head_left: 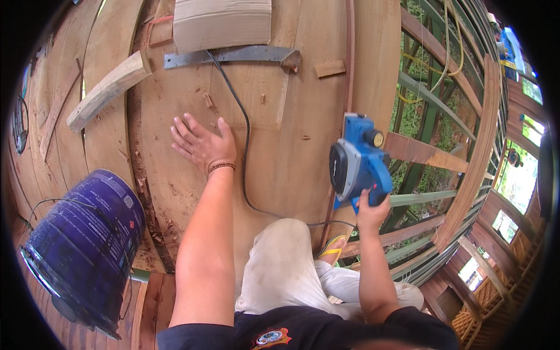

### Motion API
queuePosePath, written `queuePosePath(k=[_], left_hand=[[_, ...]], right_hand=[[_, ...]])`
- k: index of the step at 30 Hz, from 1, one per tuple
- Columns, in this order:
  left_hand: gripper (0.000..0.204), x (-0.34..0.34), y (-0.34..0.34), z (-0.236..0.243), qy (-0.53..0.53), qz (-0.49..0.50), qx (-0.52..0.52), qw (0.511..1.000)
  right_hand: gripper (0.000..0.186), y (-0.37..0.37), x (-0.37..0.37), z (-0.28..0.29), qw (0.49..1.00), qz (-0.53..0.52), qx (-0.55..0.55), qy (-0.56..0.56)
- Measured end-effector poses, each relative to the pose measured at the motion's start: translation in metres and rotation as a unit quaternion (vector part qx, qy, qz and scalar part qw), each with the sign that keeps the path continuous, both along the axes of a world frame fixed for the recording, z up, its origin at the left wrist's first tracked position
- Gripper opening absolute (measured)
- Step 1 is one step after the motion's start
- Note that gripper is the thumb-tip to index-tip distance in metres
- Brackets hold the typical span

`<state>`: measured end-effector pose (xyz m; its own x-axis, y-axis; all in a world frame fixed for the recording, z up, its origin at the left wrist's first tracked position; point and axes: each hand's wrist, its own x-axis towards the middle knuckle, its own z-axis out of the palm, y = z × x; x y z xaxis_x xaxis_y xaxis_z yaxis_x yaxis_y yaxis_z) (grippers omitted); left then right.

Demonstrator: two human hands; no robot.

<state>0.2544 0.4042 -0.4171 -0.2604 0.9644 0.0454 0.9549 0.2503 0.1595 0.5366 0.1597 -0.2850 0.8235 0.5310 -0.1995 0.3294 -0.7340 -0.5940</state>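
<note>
My left hand [201, 143], fingers spread, is over the wide wooden boards [163, 151], left of a black cord [245, 134] that runs down toward my knee. At the right, my right hand [372, 213] grips the rear handle of a blue electric planer [359, 160]. The planer sits at the boards' right edge, along a narrow reddish strip [349, 70]. A metal strip [221, 57] lies below a cardboard sheet [221, 23] at the top, with a small wood block [329, 69] to its right. Wood shavings [207, 99] are scattered above my left hand.
A purple bucket [87, 239] lies or leans at the lower left. A pale offcut [108, 90] lies at the upper left. Beyond the boards' right edge, open framing with spaced beams [431, 151] shows greenery below. A yellow cord [449, 64] hangs there. My knee [280, 251] rests near the cord.
</note>
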Motion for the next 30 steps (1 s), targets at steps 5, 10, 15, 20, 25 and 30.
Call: queuePosePath(k=[5, 10, 15, 20, 25, 30], left_hand=[[0.089, 0.001, 0.001, 0.004, 0.002, -0.002, -0.017, 1.0], [0.086, 0.002, 0.002, 0.007, -0.007, -0.003, -0.015, 1.0], [0.086, 0.001, 0.002, 0.008, 0.002, -0.011, -0.013, 1.0], [0.091, 0.0, 0.0, 0.005, 0.035, -0.017, -0.039, 0.999], [0.091, -0.001, 0.0, 0.002, 0.027, -0.018, -0.035, 0.999], [0.092, 0.0, 0.001, 0.003, 0.019, -0.012, -0.023, 0.999]], right_hand=[[0.037, 0.155, 0.05, 0.0, 0.997, 0.013, 0.073, 0.011], [0.026, 0.307, 0.093, 0.001, 0.993, 0.064, 0.098, -0.014], [0.017, 0.432, 0.137, -0.011, 0.986, 0.096, 0.134, -0.039], [0.019, 0.532, 0.18, -0.018, 0.981, 0.13, 0.142, -0.001], [0.011, 0.553, 0.187, -0.013, 0.98, 0.111, 0.163, -0.04], [0.015, 0.471, 0.17, -0.016, 0.97, 0.16, 0.181, 0.025]])
